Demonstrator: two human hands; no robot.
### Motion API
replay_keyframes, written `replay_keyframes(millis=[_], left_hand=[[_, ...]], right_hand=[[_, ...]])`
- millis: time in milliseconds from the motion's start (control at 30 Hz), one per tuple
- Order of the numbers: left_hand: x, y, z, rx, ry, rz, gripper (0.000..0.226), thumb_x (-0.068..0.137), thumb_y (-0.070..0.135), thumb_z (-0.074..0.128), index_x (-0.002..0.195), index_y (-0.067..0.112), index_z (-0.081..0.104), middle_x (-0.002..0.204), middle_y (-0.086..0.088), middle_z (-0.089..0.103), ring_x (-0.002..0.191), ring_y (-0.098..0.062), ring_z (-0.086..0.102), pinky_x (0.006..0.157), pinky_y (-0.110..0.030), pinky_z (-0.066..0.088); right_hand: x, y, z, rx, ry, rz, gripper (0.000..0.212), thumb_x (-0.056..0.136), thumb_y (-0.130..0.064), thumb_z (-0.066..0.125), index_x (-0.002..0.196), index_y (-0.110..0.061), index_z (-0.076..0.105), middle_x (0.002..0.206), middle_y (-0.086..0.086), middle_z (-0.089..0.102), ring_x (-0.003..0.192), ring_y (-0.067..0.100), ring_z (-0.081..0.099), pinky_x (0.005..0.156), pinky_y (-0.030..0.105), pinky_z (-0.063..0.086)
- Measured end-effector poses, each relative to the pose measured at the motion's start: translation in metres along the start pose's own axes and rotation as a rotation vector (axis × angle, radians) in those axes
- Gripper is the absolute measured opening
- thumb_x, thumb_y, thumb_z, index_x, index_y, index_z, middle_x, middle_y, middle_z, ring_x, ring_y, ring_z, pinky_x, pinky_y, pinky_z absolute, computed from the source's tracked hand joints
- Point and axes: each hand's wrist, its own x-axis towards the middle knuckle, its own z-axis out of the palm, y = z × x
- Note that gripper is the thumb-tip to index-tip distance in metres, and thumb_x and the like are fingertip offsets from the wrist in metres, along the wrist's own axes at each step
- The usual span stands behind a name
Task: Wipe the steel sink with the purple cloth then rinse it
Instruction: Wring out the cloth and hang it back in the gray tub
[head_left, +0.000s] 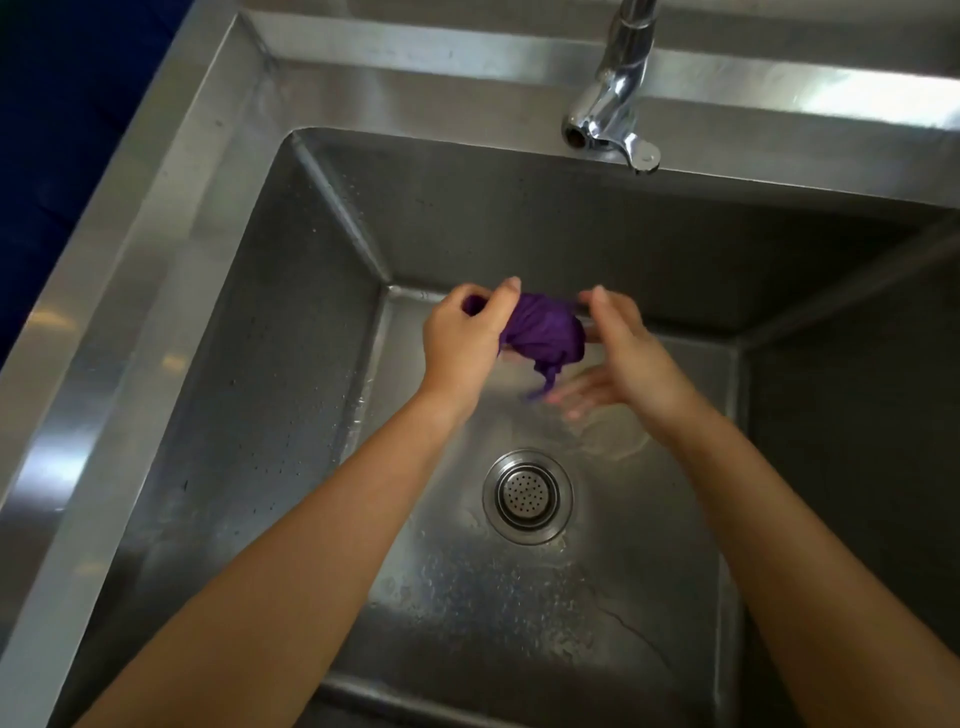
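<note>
The purple cloth (545, 335) is bunched into a wet wad, held in the air above the floor of the steel sink (291, 364). My left hand (462, 343) grips its left end with thumb and fingers closed. My right hand (623, 353) touches the cloth's right end with thumb and forefinger, while its lower fingers are spread and blurred. A twisted tail of cloth hangs down between the hands. The sink floor below is wet, with droplets and a thin film of water.
A chrome tap (608, 109) with its lever stands on the back rim, spout over the basin; I see no stream from it. The round strainer drain (527, 496) sits in the middle of the floor. A dark blue surface (67, 130) lies left of the sink.
</note>
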Motion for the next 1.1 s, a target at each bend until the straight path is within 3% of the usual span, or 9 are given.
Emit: replay_keyframes(millis=[67, 167, 267, 367, 467, 600, 700, 800, 1100], left_hand=[[-0.001, 0.004, 0.000, -0.104, -0.064, -0.194, 0.021, 0.084, 0.027, 0.065, 0.068, 0.016, 0.060, 0.069, -0.010, 0.062, 0.055, -0.018, 0.062, 0.048, -0.030, 0.054], [-0.006, 0.006, 0.004, -0.129, -0.142, -0.398, 0.024, 0.088, 0.033, 0.059, 0.072, 0.016, 0.062, 0.064, -0.003, 0.063, 0.052, -0.013, 0.059, 0.044, -0.020, 0.043], [-0.009, 0.006, 0.005, -0.266, -0.263, -0.600, 0.026, 0.086, 0.044, 0.058, 0.079, 0.019, 0.064, 0.067, 0.002, 0.067, 0.063, -0.013, 0.065, 0.056, -0.023, 0.051], [-0.016, 0.008, 0.008, -0.180, -0.243, -0.634, 0.032, 0.090, 0.041, 0.051, 0.067, 0.019, 0.056, 0.041, 0.006, 0.054, 0.034, -0.006, 0.050, 0.033, -0.011, 0.035], [-0.023, 0.011, 0.016, -0.064, -0.142, -0.519, 0.048, 0.095, 0.043, 0.040, 0.057, 0.014, 0.050, 0.031, 0.003, 0.042, 0.024, -0.008, 0.034, 0.030, -0.009, 0.022], [-0.022, 0.007, 0.023, 0.133, 0.042, -0.184, 0.061, 0.098, 0.045, 0.032, 0.050, 0.011, 0.049, 0.036, -0.002, 0.046, 0.031, -0.015, 0.044, 0.038, -0.024, 0.035], [-0.017, 0.005, 0.023, 0.344, 0.123, 0.056, 0.061, 0.096, 0.048, 0.029, 0.051, 0.013, 0.051, 0.052, -0.011, 0.058, 0.056, -0.033, 0.059, 0.060, -0.042, 0.051], [-0.017, 0.007, 0.022, 0.528, 0.118, 0.268, 0.058, 0.100, 0.040, 0.032, 0.064, 0.004, 0.060, 0.067, -0.018, 0.065, 0.072, -0.036, 0.060, 0.062, -0.035, 0.040], [-0.010, 0.026, 0.022, 0.621, 0.020, 0.570, 0.056, 0.095, 0.037, 0.032, 0.063, 0.000, 0.059, 0.064, -0.022, 0.065, 0.067, -0.041, 0.060, 0.059, -0.035, 0.034]], right_hand=[[-0.012, 0.007, -0.005, -0.532, 0.154, -0.315, 0.054, 0.093, -0.052, 0.037, 0.140, -0.029, 0.027, 0.145, 0.002, 0.036, 0.102, 0.024, 0.064, 0.078, 0.038, 0.053], [-0.017, 0.010, 0.004, -0.939, 0.077, -0.729, 0.065, 0.083, -0.059, 0.043, 0.141, -0.031, 0.030, 0.153, 0.001, 0.024, 0.124, 0.025, 0.049, 0.083, 0.038, 0.049], [-0.003, 0.007, 0.007, -0.990, 0.125, -0.897, 0.060, 0.083, -0.053, 0.051, 0.131, -0.016, 0.048, 0.131, 0.012, 0.052, 0.109, 0.030, 0.058, 0.083, 0.040, 0.053], [0.007, 0.004, 0.009, -0.930, 0.217, -1.008, 0.053, 0.088, -0.053, 0.046, 0.110, -0.008, 0.064, 0.091, 0.013, 0.064, 0.076, 0.029, 0.065, 0.066, 0.035, 0.055], [0.013, 0.000, 0.014, -0.935, 0.403, -1.003, 0.054, 0.096, -0.047, 0.030, 0.084, -0.010, 0.068, 0.069, 0.010, 0.065, 0.056, 0.030, 0.063, 0.048, 0.032, 0.050], [0.021, 0.002, 0.017, -0.936, 0.528, -0.879, 0.046, 0.094, -0.030, 0.029, 0.068, -0.006, 0.059, 0.052, 0.013, 0.059, 0.042, 0.034, 0.056, 0.039, 0.037, 0.045], [0.023, 0.001, 0.018, -0.865, 0.506, -0.736, 0.052, 0.091, -0.033, 0.022, 0.073, -0.002, 0.058, 0.055, 0.022, 0.061, 0.049, 0.041, 0.057, 0.047, 0.043, 0.047], [0.023, -0.003, 0.013, -0.817, 0.441, -0.659, 0.049, 0.090, -0.032, 0.022, 0.080, 0.000, 0.058, 0.066, 0.026, 0.064, 0.064, 0.044, 0.060, 0.060, 0.045, 0.048], [0.021, -0.020, 0.001, -0.630, 0.254, -0.519, 0.038, 0.092, -0.033, 0.026, 0.073, -0.011, 0.051, 0.063, 0.019, 0.067, 0.061, 0.036, 0.064, 0.061, 0.039, 0.052]])
